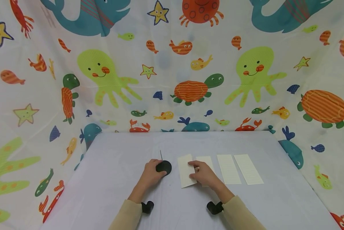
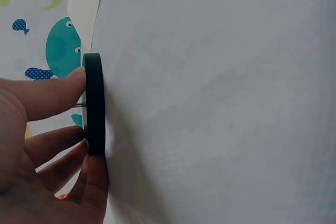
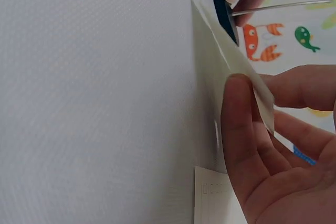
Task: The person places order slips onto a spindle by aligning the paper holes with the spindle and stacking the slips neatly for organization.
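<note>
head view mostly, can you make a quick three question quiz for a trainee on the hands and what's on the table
1. Multiple choice: what does the left hand grip?
A) a cup
B) the black disc
C) a pair of scissors

2. True or false: the right hand is empty.

3. Count: how many pale paper strips show in the head view in all?

Key:
1. B; a thin rod also sticks out from that disc.
2. False; its thumb and fingers pinch the leftmost strip.
3. Four: the pinched one and three more to its right.
</note>
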